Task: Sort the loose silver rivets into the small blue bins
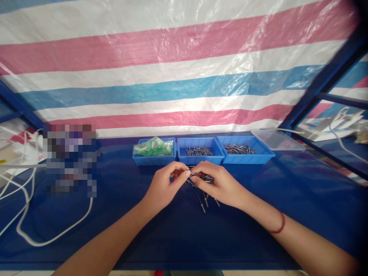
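Observation:
My left hand (168, 180) is closed in a pinch, thumb against fingers, on a small metal piece that looks like a blind rivet (186, 169). My right hand (220, 182) meets it fingertip to fingertip, also pinched at the same metal; how many pieces lie between the fingers is hidden. Under and behind the hands is a loose pile of blind rivets (207, 178) on the blue tabletop (172, 237). A few single rivets (201, 204) lie nearer to me, below the right hand.
Behind the hands stand three blue bins: the left bin (155, 161) holds green plastic bags (155, 147), the middle bin (201, 159) and right bin (248, 158) hold rivets. A clear lid (277, 140) lies at right. White cables (54, 241) curl on the left. Striped sheeting (172, 88) hangs behind.

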A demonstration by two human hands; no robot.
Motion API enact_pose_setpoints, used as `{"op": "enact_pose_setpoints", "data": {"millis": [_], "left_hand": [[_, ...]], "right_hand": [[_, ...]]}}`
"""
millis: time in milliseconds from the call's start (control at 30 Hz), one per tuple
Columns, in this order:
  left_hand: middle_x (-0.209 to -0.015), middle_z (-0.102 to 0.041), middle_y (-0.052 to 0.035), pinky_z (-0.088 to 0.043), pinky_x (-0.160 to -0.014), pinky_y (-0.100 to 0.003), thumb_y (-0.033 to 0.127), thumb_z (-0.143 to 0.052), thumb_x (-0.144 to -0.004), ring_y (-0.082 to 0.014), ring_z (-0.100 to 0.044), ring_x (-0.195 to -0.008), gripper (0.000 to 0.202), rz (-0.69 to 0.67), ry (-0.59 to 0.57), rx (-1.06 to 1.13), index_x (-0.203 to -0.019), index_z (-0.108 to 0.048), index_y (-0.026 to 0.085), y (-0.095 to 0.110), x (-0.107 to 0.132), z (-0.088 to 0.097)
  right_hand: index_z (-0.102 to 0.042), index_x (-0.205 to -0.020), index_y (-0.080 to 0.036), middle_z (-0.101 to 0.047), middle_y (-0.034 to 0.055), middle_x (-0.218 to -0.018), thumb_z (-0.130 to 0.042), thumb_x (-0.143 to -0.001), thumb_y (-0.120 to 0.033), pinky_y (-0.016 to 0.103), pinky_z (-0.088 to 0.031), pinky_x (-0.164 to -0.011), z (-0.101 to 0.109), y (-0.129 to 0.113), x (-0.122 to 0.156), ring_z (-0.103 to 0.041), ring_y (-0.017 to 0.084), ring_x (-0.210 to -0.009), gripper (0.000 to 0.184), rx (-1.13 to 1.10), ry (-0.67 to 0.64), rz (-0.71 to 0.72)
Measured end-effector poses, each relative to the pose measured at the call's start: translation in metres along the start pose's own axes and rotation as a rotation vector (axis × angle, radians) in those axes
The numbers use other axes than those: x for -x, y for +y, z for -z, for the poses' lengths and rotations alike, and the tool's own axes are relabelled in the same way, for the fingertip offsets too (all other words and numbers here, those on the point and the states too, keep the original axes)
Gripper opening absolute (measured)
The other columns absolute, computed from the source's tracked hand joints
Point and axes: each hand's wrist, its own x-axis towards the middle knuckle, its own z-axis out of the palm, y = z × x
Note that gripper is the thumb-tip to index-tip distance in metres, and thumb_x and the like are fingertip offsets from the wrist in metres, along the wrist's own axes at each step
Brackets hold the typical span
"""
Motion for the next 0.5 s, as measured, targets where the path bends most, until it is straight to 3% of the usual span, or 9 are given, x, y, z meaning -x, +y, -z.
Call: {"op": "enact_pose_setpoints", "data": {"millis": [367, 500], "left_hand": [[-0.085, -0.063, -0.0009, -0.045, -0.073, -0.023, 0.029, -0.052, -0.090, -0.0135, -0.059, -0.077, 0.014, -0.013, -0.024, -0.069, -0.091, -0.060, 0.018, -0.001, -0.002, 0.002], [-0.090, -0.065, -0.0013, -0.045, -0.072, -0.024, 0.030, -0.051, -0.090, -0.0144, -0.060, -0.079, 0.017, -0.030, -0.066, -0.203, -0.102, -0.058, 0.020, -0.001, -0.002, 0.002]], "right_hand": [[-0.064, -0.080, -0.019, -0.063, 0.0028, -0.074, -0.056, -0.087, -0.028, 0.028, -0.044, -0.063, -0.001, 0.006, -0.001, -0.056, 0.014, -0.068, 0.014, -0.044, 0.154, -0.018], [-0.062, -0.073, -0.019, -0.064, 0.0027, -0.071, -0.053, -0.089, -0.031, 0.029, -0.045, -0.067, 0.009, 0.007, -0.003, -0.057, 0.015, -0.069, 0.022, 0.032, 0.171, -0.003]]}}
